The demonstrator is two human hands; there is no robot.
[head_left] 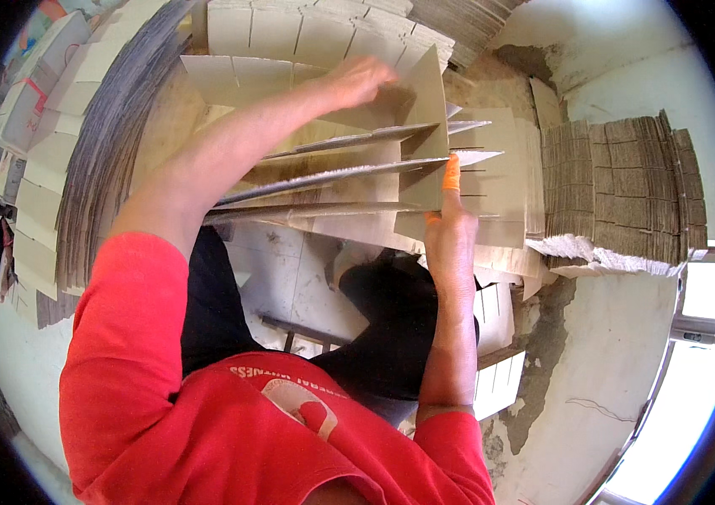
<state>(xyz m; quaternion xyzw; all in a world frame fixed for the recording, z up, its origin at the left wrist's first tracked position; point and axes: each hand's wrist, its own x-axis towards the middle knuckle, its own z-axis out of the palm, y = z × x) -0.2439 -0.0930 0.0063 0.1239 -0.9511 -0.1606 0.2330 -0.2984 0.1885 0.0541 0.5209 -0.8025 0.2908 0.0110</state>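
Slotted cardboard strips stand on edge before me, with a cross strip (430, 97) running through their right ends. My left hand (361, 82) reaches over to the farthest long strip (227, 71); its fingers are curled at that strip's top edge, slightly blurred. At the near end of the cross strip is my right hand (455, 220), orange covers on its index finger and thumb. The index finger points away along the strip, and the thumb is on its left side. Nearer long strips (332, 178) lie between my arms, their right ends poking past the cross strip.
Flat cardboard sheets (505, 194) lie beneath the strips. A tall stack of slotted cardboard (618, 189) stands at the right, another stack (117, 126) at the left, and more pieces (307, 29) at the far side. A stained wall (610, 362) is to my right.
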